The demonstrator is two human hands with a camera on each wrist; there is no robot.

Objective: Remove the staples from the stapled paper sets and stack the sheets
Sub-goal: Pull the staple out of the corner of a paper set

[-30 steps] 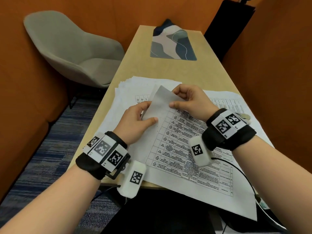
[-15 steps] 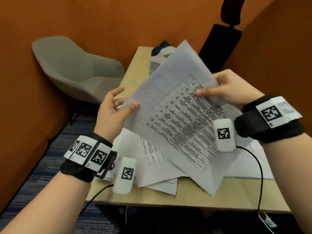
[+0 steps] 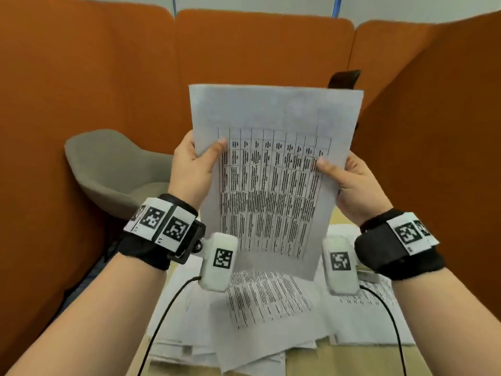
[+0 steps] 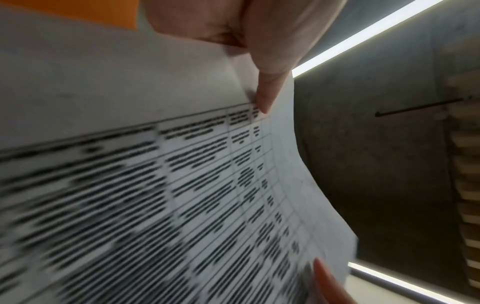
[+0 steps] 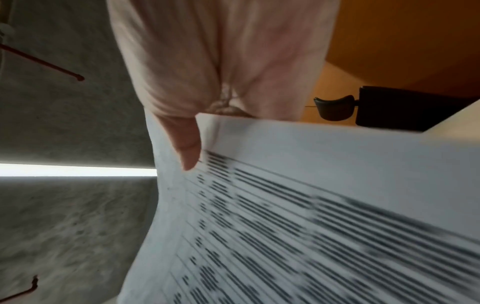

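Observation:
A printed paper set (image 3: 271,172) with a table on it stands upright in the air in front of me, above the table. My left hand (image 3: 193,165) grips its left edge, thumb on the printed face. My right hand (image 3: 347,180) grips its right edge the same way. The left wrist view shows the thumb (image 4: 267,90) pressed on the paper set (image 4: 155,185). The right wrist view shows the thumb (image 5: 189,148) on the sheet's (image 5: 311,205) margin. No staple shows in any view.
Loose printed sheets (image 3: 257,308) lie spread over the wooden table (image 3: 339,359) below my hands. A grey chair (image 3: 116,169) stands to the left. Orange partition walls (image 3: 108,77) enclose the desk. A black chair headrest (image 3: 344,78) shows behind the held paper.
The paper set has come up off the table, from flat, through tilted, to upright. Both hands rose with it and now grip its side edges.

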